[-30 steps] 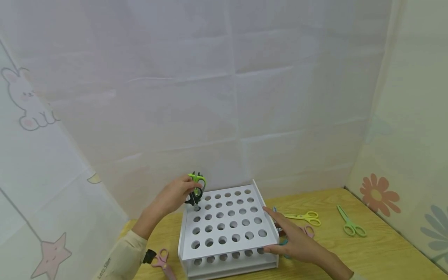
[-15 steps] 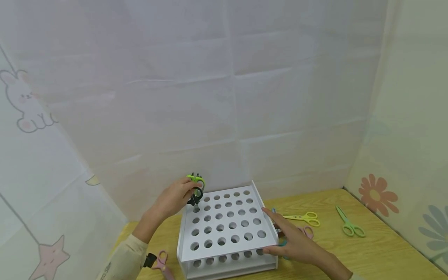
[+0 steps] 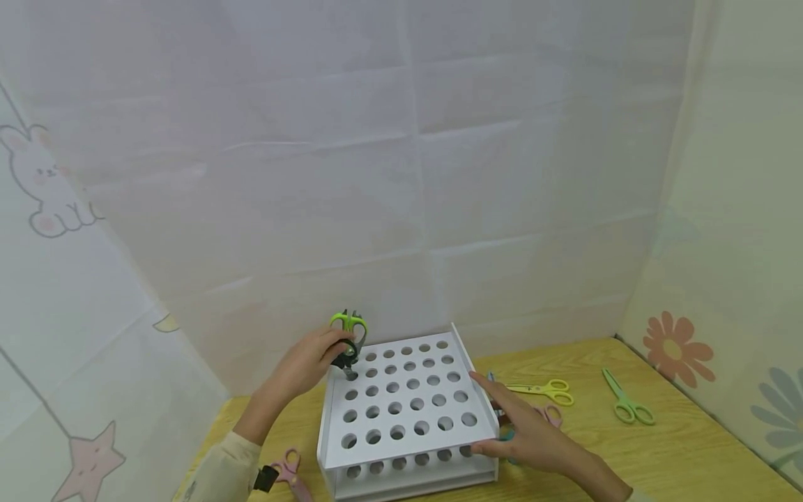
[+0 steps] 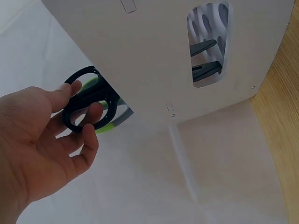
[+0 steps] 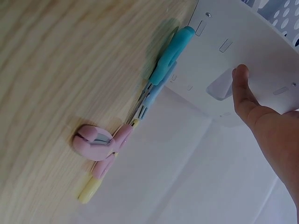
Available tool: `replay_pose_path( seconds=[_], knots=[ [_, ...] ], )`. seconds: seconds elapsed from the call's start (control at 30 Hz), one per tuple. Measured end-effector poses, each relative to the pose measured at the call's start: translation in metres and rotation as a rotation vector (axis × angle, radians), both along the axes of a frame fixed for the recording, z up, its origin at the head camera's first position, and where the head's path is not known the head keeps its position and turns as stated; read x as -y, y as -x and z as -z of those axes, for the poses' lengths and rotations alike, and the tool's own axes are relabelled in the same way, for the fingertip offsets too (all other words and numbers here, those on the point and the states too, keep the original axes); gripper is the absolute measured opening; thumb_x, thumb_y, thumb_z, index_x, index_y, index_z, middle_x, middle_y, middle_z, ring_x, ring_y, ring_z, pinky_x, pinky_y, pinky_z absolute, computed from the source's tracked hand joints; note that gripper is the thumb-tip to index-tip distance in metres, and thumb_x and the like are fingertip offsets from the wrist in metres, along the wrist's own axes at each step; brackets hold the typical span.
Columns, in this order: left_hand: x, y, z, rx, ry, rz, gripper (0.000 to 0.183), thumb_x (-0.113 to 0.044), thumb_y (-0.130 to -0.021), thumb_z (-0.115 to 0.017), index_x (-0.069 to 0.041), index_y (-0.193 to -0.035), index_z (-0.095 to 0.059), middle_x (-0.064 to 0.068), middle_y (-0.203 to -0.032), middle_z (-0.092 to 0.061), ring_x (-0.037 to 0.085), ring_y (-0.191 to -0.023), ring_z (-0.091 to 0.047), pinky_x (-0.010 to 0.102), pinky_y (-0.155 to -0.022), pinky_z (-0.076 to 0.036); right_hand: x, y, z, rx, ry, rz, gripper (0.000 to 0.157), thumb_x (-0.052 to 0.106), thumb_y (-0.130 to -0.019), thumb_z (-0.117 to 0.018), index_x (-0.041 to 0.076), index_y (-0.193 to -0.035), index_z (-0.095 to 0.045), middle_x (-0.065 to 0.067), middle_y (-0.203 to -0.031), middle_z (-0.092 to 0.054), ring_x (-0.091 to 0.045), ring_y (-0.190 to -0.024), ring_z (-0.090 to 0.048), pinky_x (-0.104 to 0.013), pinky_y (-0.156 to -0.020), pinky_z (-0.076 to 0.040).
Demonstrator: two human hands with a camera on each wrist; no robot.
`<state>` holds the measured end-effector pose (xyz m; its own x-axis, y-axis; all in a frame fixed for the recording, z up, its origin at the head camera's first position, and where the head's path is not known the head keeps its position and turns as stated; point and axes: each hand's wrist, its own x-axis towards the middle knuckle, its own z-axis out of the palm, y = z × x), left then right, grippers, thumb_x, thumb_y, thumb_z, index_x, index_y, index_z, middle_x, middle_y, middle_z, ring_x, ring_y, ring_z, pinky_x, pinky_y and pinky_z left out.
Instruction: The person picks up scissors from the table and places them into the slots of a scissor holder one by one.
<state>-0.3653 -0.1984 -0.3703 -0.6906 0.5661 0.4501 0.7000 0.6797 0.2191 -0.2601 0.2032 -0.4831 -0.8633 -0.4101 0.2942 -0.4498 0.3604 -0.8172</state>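
A white rack (image 3: 366,454) with rows of round holes stands on the table. My left hand (image 3: 307,366) pinches the handle of black-handled scissors (image 4: 89,98) between thumb and fingers. Their blades point down at a hole along the rack's left edge. Just behind, green-and-grey-handled scissors (image 3: 348,322) stand upright in the back left corner, partly covered by the left hand. Through the side opening in the left wrist view, dark tips (image 4: 205,70) show inside the rack. My right hand (image 3: 533,436) rests on the rack's right side, its thumb at the front corner.
Pink scissors (image 3: 288,468) lie left of the rack. To its right lie yellow scissors (image 3: 558,392), pink scissors (image 3: 553,415), teal-handled scissors (image 5: 170,56) and, farther out, green scissors (image 3: 633,413). A sheet wall rises close behind the rack.
My left hand has shifted slightly left, and the black-handled scissors have tilted over the hole. More of the green handles shows. The right hand and rack stay in place.
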Motion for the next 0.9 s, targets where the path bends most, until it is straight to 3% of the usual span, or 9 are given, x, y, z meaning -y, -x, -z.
replay_pose_path(
  seconds=[0.2,0.43,0.77,0.9],
  knots=[
    [0.003,0.002,0.003,-0.005,-0.033,0.025,0.023,-0.008,-0.101,-0.062,-0.011,-0.122,-0.071,0.0,-0.107,-0.069,0.019,-0.1,-0.065,0.043,-0.085,-0.052,0.0,-0.001,-0.001,-0.002,-0.01,0.009,0.104,0.032,-0.083,-0.087,0.03,-0.163,-0.021,-0.013,-0.154,-0.037,-0.018,-0.108,-0.062,-0.034,-0.085,-0.055],
    [-0.001,0.001,0.001,-0.006,-0.042,-0.021,0.021,-0.011,-0.101,-0.063,-0.014,-0.12,-0.072,-0.004,-0.105,-0.069,0.019,-0.1,-0.065,0.043,-0.085,-0.052,0.001,-0.002,-0.002,-0.011,-0.025,0.01,0.104,0.037,-0.083,-0.085,0.026,-0.164,-0.021,-0.012,-0.151,-0.041,-0.022,-0.108,-0.061,-0.034,-0.085,-0.055],
    [0.004,0.002,0.003,0.12,-0.094,-0.108,0.036,-0.021,-0.104,-0.062,-0.011,-0.138,-0.061,0.004,-0.119,-0.066,0.02,-0.096,-0.062,0.044,-0.081,-0.052,0.002,-0.001,-0.002,-0.026,-0.028,0.014,0.104,0.033,-0.083,-0.086,0.029,-0.164,-0.021,-0.012,-0.149,-0.043,-0.017,-0.106,-0.062,-0.034,-0.084,-0.055],
    [0.013,-0.006,0.009,0.095,-0.167,-0.08,0.044,-0.022,-0.104,-0.06,-0.006,-0.145,-0.055,0.012,-0.134,-0.061,0.029,-0.114,-0.059,0.05,-0.096,-0.046,0.002,-0.002,0.0,-0.026,-0.031,0.016,0.104,0.035,-0.082,-0.086,0.029,-0.163,-0.021,-0.012,-0.149,-0.043,-0.017,-0.104,-0.063,-0.033,-0.083,-0.055]
  ],
)
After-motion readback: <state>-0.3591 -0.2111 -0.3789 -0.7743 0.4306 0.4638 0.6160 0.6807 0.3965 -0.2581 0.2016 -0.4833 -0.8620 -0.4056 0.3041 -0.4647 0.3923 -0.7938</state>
